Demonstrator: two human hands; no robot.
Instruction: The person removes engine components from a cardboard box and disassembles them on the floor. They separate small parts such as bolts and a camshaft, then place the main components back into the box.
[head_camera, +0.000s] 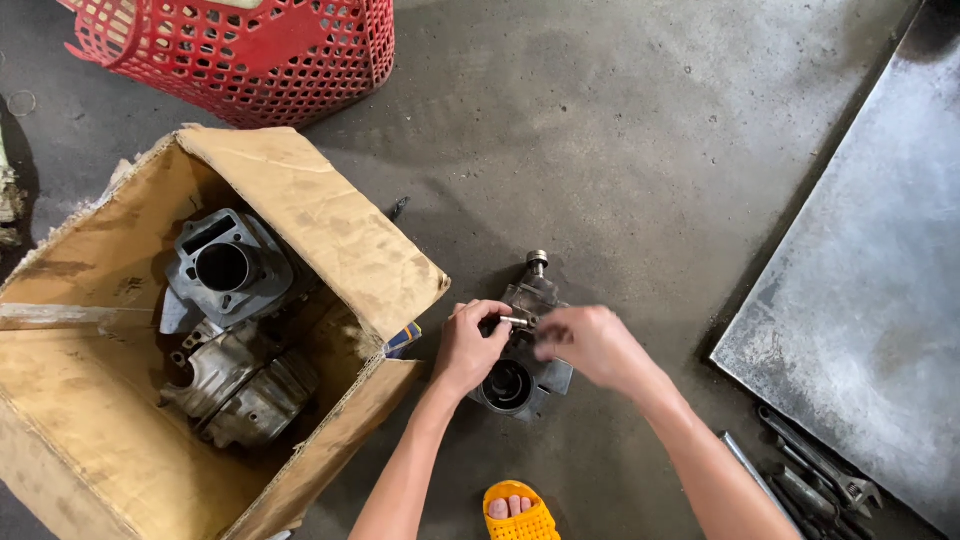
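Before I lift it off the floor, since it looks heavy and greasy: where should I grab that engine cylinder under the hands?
Probably by the round bore end of the engine cylinder, coming from the near side. The bore faces up, so fingers can hook its rim, and that end is not covered by either hand.

Both forearms are bare to the picture's lower edge, with no sleeve, glove, watch or ring in view on the left hand (468, 345) or the right hand (592, 343). Below and between the hands, one foot wears an open-toed yellow-orange perforated sandal (520, 514).
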